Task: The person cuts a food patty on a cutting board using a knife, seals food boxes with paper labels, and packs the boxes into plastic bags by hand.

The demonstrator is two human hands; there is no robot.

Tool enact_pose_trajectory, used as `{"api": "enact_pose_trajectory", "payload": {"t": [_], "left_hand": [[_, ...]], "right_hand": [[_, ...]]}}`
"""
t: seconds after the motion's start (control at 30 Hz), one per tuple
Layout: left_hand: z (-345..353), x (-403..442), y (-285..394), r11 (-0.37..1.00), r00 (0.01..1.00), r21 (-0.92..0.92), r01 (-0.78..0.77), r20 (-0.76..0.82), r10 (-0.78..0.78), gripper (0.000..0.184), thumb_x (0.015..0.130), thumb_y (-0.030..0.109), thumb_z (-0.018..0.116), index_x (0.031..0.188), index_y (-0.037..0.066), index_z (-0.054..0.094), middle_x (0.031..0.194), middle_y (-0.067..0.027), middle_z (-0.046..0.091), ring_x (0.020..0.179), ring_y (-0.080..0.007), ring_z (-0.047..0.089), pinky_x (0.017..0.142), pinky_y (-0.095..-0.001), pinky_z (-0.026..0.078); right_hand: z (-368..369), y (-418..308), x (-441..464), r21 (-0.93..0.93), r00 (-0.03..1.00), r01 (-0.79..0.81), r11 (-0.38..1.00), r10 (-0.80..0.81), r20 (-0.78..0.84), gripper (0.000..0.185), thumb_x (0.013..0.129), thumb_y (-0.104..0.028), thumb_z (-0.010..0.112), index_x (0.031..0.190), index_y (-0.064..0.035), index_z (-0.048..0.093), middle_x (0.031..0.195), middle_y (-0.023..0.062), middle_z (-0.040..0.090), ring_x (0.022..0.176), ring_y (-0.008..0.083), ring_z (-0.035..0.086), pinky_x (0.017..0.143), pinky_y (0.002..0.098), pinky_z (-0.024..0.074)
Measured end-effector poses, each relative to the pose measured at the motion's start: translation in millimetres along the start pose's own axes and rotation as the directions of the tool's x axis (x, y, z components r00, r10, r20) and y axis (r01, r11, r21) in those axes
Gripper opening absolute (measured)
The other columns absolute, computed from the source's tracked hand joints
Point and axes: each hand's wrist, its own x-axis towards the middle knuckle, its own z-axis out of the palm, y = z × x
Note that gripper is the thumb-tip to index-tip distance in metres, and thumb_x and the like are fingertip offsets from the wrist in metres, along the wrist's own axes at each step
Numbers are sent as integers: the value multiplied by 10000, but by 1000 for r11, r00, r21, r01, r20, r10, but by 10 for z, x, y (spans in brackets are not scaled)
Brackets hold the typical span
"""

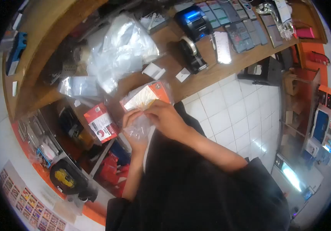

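Observation:
An orange and white package (146, 95) in clear plastic lies at the desk's near edge, just beyond my hands. My left hand (134, 129) is closed on a crumpled clear plastic bag (139, 128) that hangs below the package. Close against it, my right hand (165, 118) pinches at the top of the same plastic, its fingertips meeting those of my left hand. Something small and yellow shows at my right fingertips, too small to make out. To the left of my hands stands a red and white box (101, 122).
Clear plastic bags (123, 46) are heaped on the wooden desk (190, 85). Beyond them are a tape dispenser (192, 56), a black printer (193, 22) and rows of phone-sized packs (246, 35). White scraps of paper (154, 71) lie nearby. A black bag (67, 176) sits at lower left.

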Motion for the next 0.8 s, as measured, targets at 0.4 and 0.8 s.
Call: {"api": "enact_pose_trajectory", "payload": {"t": [0.4,0.8], "left_hand": [[-157,5,238,990,993,84,115,-24,-113,138,774,-6,667,908,-26,643,820,-109,674,781,-196,642,723,-342,501],[-91,-94,420,995,993,-34,96,-62,-98,217,764,-92,637,979,-65,624,967,-98,668,928,-196,664,803,-322,516]], "right_hand": [[112,142,-89,-92,996,77,993,-82,-48,278,816,-24,632,1062,-67,754,946,183,694,907,363,669,806,426,532],[243,183,-28,60,999,12,998,-14,29,236,693,28,636,908,-15,726,873,173,701,802,310,656,730,400,509]]}}
